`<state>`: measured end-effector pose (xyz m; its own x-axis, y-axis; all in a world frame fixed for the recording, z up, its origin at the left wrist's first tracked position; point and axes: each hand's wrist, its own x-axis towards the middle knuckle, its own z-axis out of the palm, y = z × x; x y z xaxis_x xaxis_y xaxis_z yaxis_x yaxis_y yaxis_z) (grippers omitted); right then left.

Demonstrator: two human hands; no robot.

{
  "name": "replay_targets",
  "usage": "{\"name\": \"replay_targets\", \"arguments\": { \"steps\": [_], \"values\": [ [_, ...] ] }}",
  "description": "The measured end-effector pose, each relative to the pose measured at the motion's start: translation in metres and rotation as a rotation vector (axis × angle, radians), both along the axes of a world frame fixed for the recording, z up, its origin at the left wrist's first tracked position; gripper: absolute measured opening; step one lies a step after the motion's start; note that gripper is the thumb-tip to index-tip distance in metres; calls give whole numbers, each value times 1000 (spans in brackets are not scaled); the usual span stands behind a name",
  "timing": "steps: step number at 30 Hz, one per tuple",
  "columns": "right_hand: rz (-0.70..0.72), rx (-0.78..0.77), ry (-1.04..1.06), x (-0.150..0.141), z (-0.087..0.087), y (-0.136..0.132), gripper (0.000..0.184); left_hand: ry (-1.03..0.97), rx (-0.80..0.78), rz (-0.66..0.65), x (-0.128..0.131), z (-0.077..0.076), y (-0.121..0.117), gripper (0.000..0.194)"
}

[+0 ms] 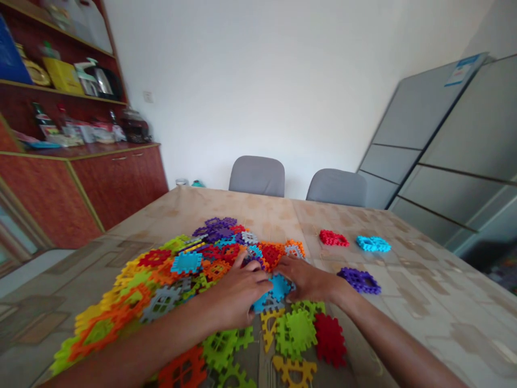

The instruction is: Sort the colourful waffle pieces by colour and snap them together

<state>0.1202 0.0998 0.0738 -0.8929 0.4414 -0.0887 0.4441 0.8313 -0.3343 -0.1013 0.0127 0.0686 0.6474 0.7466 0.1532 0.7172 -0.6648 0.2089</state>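
Note:
Both hands are over a heap of plastic interlocking tiles with toothed edges. My left hand (244,291) is curled, its thumb and fingers at the left edge of a light blue tile (279,287). My right hand (305,277) closes on the right side of the blue tile, fingers bent over it. Another light blue tile (189,262) lies left of my hands among red, orange, grey and green ones. Nearer to me are a lime green tile (301,330), a dark red tile (330,339) and a yellow arched tile (294,371). My fingers hide part of the heap.
Apart from the heap, a red stack (333,238), a cyan stack (373,244) and a purple stack (359,281) sit on the table (420,302) at right. Two grey chairs (257,175) stand beyond it. A wooden cabinet (117,183) is at left, a fridge (404,124) at right.

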Motion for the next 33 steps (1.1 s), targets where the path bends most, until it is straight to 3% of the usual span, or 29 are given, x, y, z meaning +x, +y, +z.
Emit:
{"name": "replay_targets", "arguments": {
  "steps": [6, 12, 16, 20, 24, 29, 33],
  "values": [
    [-52, 40, 1, 2, -2, 2, 49, 0, 6, -20, 3, 2, -5, 34],
    [-206, 80, 61, 28, 14, -12, 43, -18, 23, 3, -5, 0, 2, 38],
    [-242, 32, 97, 46, 26, -49, 45, -11, -1, -28, -11, 2, 6, 33],
    [-145, -231, 103, 46, 29, -103, 50, 17, -24, -75, -10, 0, 8, 49],
    [-91, -252, 109, 35, 24, -132, 51, 28, -20, -80, -4, 0, 15, 59],
    [-219, -148, 84, 36, 23, -120, 39, -61, 21, 9, -3, 18, 6, 69],
    [-331, -81, 128, 54, 27, -104, 38, -109, 56, -28, 3, 28, -37, 72]
  ]
}}
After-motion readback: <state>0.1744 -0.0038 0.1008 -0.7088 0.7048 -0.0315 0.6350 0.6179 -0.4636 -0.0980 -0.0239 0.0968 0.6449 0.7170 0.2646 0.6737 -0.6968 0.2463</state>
